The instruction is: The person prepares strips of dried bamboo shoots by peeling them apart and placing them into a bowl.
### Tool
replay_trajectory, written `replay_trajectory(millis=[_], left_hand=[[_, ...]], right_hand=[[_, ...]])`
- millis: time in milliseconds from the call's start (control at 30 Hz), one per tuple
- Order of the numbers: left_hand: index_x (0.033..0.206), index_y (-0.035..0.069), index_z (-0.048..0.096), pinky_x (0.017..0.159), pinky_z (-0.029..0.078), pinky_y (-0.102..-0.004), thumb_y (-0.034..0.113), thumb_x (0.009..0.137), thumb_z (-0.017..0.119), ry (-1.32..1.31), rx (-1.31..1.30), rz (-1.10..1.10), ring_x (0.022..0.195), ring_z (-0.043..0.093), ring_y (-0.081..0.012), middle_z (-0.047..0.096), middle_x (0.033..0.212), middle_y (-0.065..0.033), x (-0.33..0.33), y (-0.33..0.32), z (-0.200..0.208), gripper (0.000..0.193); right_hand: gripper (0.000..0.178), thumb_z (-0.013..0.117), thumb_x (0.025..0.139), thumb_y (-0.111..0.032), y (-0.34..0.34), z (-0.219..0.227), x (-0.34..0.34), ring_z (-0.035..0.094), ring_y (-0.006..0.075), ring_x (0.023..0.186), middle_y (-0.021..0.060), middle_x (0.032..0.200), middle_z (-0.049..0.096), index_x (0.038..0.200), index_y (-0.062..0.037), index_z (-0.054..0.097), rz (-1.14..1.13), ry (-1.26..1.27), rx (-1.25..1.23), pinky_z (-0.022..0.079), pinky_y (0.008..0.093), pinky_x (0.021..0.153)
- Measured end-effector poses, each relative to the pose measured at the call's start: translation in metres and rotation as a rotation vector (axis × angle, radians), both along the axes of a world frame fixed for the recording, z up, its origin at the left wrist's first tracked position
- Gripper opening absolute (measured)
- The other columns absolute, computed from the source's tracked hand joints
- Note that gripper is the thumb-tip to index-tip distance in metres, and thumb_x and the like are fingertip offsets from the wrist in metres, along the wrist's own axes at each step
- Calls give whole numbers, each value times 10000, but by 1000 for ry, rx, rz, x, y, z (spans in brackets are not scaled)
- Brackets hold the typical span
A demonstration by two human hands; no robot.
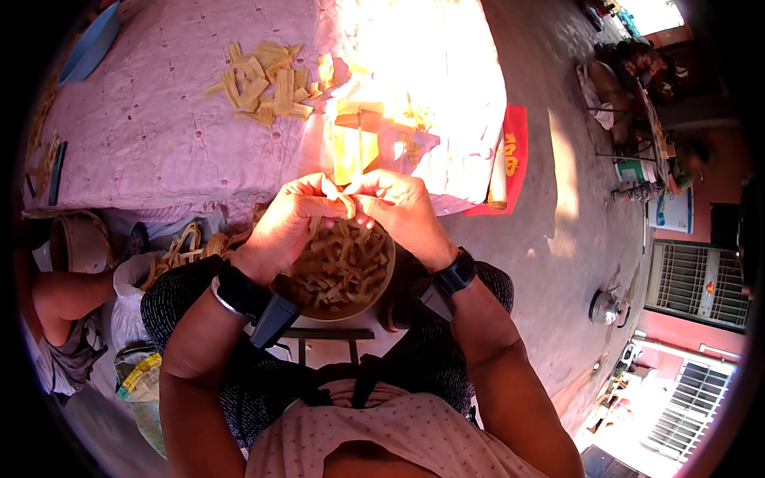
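Note:
My left hand (296, 213) and my right hand (402, 213) meet at the near edge of the table, fingers pinched together. Between their fingertips is a short pale yellow strip (347, 205), which looks like tofu skin. Right below them, a round basin (391, 267) holds many similar strips, loosely curled or knotted. Just beyond my hands, in strong sunlight, lies a yellow block-like stack (347, 155); glare hides its detail. Farther off, flat yellow pieces (267, 84) are heaped on the cloth.
A pink quilted cloth (159, 119) covers the table. A blue basin (90, 44) sits at its far left, and a dark bar-shaped object (57, 173) nearer. Another person's leg (72, 307) is at left, beside sacks (135, 279). A red bag (514, 163) hangs by the table's right edge.

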State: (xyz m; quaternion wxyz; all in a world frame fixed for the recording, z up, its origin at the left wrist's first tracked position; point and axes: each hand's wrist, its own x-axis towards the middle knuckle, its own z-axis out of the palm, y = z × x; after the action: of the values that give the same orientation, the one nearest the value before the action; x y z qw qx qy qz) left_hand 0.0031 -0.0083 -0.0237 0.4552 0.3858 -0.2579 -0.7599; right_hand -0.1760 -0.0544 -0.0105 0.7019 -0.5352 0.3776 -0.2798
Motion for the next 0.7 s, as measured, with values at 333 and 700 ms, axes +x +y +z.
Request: replay_trajectory(millis=[333, 700], left_hand=[[804, 65, 560, 585, 400, -208, 10, 799, 636, -183, -27, 128, 637, 511, -67, 605, 763, -11, -5, 12, 6, 95], [851, 32, 609, 651, 392, -192, 17, 800, 632, -163, -19, 67, 696, 508, -61, 611, 822, 1, 1, 11, -1, 58]], right_hand=[[287, 543, 752, 21, 9, -3, 7, 591, 146, 674, 108, 770, 608, 1037, 7, 517, 53, 233, -567, 490, 279, 630], [121, 567, 747, 21, 7, -8, 2, 618, 326, 683, 181, 736, 612, 867, 12, 554, 99, 417, -724, 484, 362, 626]])
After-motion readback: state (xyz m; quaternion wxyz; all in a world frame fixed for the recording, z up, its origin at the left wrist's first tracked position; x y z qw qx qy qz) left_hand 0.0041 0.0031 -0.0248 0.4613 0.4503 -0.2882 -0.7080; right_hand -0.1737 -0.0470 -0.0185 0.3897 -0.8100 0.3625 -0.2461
